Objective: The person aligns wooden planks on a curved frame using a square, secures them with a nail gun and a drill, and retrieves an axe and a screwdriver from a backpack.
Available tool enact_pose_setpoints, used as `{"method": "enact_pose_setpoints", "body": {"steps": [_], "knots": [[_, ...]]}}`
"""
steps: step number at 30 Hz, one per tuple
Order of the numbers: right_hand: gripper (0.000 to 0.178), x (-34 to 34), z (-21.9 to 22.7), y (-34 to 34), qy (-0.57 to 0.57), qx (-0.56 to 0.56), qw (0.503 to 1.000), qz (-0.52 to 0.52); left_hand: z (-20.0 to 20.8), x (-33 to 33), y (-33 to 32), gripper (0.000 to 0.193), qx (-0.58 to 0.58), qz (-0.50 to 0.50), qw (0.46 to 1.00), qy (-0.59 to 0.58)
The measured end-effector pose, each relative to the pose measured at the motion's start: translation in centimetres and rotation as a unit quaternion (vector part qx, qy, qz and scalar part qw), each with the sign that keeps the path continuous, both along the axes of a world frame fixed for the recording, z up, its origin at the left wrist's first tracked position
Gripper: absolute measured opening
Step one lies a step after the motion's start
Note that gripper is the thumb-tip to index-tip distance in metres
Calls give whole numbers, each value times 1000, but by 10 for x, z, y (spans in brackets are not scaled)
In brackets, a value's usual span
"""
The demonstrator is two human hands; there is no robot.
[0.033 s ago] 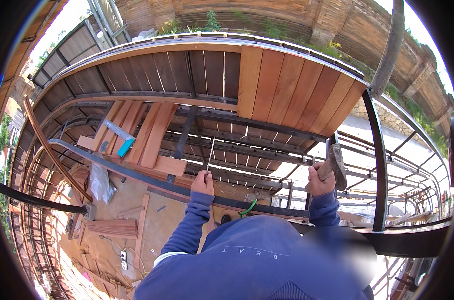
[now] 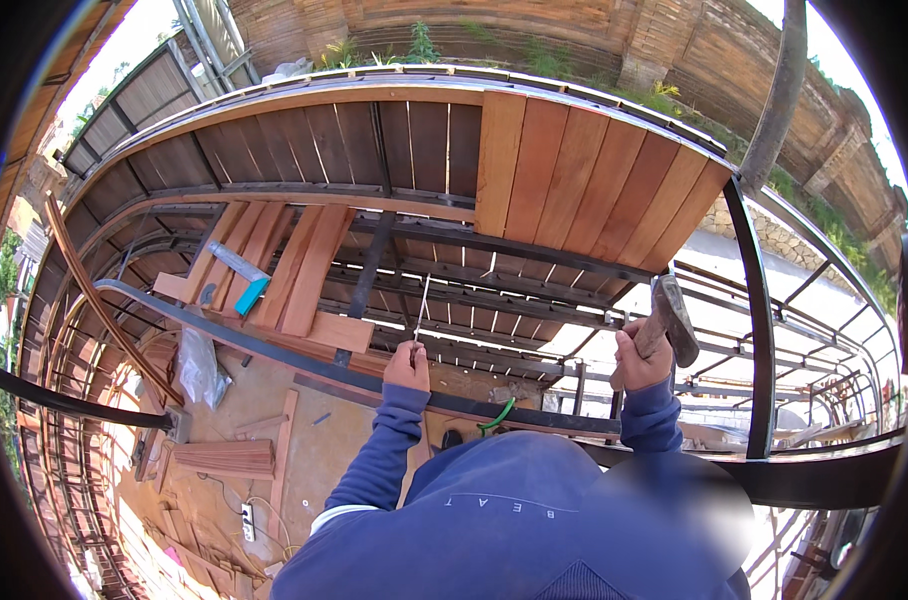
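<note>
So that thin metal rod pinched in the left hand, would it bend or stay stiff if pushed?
The thin rod looks straight and stands upright from the left hand, so it is probably fairly stiff. Being so slender, it likely weighs little and might flex under a sideways push. Its smooth, pale surface could slip in a loose pinch.

- Planks: reddish wood, smooth, matt.
- Frame: dark metal, matt.
- Hammer: wooden handle, dull metal head.
- Rod: thin, pale metal.
- Sleeve: blue cloth.
</note>
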State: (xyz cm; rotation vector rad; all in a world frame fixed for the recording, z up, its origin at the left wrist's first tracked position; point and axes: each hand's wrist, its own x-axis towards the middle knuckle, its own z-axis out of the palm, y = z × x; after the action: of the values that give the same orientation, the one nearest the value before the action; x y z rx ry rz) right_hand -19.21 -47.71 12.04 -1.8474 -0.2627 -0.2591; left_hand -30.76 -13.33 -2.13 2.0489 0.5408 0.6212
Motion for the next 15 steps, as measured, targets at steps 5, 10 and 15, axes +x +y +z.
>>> {"method": "enact_pose_setpoints", "body": {"steps": [5,10,15], "knots": [[19,-20,-15,-3,143,28,989,22,10,0,-7,12,-58,-29,998,11],[19,-59,-51,-3,266,19,964,-19,0,-1,-2,12,-50,-59,997,24],[21,-87,-70,-1,250,67,964,-67,3,2,-3,10,-39,-70,997,0]]}}
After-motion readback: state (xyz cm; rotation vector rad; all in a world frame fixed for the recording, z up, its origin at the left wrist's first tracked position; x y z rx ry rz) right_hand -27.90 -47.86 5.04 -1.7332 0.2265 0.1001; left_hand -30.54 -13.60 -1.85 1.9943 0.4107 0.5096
